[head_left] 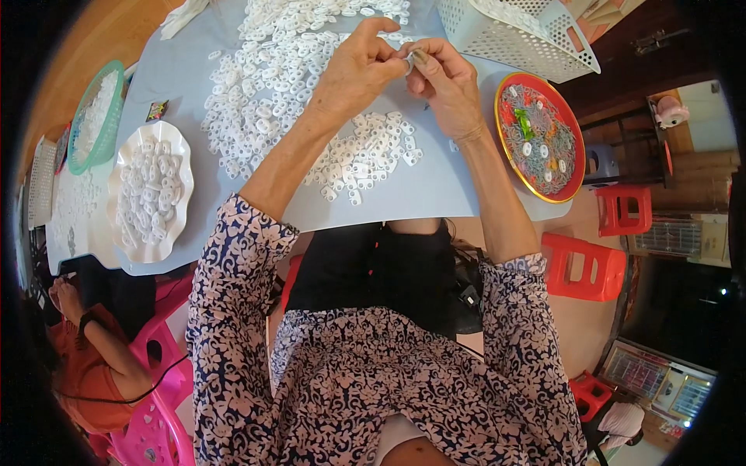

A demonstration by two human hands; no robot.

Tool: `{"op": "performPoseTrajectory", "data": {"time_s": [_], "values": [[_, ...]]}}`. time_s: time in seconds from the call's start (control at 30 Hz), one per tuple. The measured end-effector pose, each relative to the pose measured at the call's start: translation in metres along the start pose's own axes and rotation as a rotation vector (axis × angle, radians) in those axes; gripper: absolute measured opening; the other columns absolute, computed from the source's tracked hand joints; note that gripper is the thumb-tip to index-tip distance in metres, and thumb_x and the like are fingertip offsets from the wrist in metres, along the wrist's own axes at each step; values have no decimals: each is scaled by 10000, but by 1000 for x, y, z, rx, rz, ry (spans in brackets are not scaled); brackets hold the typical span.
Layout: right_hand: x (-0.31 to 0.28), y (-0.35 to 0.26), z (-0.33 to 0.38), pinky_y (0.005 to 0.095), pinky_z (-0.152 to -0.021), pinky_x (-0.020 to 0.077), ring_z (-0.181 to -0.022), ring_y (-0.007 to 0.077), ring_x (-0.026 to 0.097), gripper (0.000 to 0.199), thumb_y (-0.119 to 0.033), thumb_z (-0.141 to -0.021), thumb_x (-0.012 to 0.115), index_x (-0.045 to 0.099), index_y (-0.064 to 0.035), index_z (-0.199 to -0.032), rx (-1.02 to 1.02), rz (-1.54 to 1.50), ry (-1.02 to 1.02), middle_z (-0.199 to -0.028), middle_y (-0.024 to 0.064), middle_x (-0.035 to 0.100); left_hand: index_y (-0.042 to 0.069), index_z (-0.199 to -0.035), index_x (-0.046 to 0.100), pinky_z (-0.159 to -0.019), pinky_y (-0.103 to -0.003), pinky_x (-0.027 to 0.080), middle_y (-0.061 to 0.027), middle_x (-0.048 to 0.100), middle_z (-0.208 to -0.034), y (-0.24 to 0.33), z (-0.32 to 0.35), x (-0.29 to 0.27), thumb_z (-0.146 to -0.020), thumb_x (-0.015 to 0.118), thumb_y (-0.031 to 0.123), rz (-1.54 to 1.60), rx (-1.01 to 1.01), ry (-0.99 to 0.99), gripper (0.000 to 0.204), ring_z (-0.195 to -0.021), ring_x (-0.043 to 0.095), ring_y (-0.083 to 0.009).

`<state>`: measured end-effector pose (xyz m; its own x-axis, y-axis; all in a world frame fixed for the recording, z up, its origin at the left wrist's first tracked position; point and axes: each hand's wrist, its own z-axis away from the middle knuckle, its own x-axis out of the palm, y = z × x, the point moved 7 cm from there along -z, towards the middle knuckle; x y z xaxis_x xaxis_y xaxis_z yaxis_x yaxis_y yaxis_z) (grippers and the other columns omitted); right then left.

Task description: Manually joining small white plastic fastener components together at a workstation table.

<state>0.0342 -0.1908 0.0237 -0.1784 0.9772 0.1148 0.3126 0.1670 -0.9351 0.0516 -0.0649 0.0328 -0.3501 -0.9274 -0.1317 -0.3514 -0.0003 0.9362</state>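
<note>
Both hands meet above the middle of the table, fingertips pinched together on one small white plastic piece (407, 62) — it is mostly hidden between them, so its shape cannot be told. The left hand (359, 68) closes on it from the left with thumb and forefinger; the right hand (444, 84) nips it from the right, thumbnail up.

Just below the hands lies a loose cluster of white ring-shaped parts (365, 159), and a far larger heap of the same parts (272, 78) spreads up and to the left, reaching toward the far edge. The grey tabletop (435, 190) is bare between the cluster and the near edge, which runs just above the person's lap; that strip gives the forearms open room.

To the right, touching the table's right edge, sits a round red tray with a gold rim (576, 136) holding a few parts. Above it a white perforated basket (517, 35) lies tilted at the far right corner. At the left edge stand a white scalloped dish (116, 198) full of parts and a green basket (116, 109) — near each other, well apart from the hands.

Another person's arm (101, 353) shows at lower left beside a pink plastic chair (159, 423).
</note>
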Motion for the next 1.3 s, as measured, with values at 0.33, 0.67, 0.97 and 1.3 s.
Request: {"op": "performPoseTrajectory", "data": {"time_s": [0.33,0.67,0.97,1.3], "values": [[-9,5,-5,224,-617,478,-680,84,553,168,-141,-904,581,611,-1,-991,-37,-78,45,-803,30,613,-11,-818,650,-602,-224,414,-19,588,-652,-21,-1,2,-840,578,229,-21,-183,1,252,-603,505,-85],[-14,0,1,225,-654,452,-698,95,543,175,-85,-877,610,648,18,-1013,-36,63,101,-788,31,616,9,-805,625,-585,-226,403,-21,572,-684,-18,-1,-9,-875,516,247,225,-174,54,270,-640,517,-97],[-4,-5,4,197,-641,455,-694,51,530,164,-26,-846,619,614,0,-1008,-43,169,52,-812,0,614,30,-787,609,-566,-225,397,-14,573,-683,-10,1,-4,-887,484,253,141,-193,17,274,-648,516,-88],[-7,-9,4,199,-659,460,-717,55,547,170,-21,-843,609,603,-1,-1012,-39,180,93,-832,9,623,20,-743,575,-606,-236,398,-6,554,-662,-12,-1,-4,-885,484,227,79,-200,-5,267,-638,484,-87]]}}
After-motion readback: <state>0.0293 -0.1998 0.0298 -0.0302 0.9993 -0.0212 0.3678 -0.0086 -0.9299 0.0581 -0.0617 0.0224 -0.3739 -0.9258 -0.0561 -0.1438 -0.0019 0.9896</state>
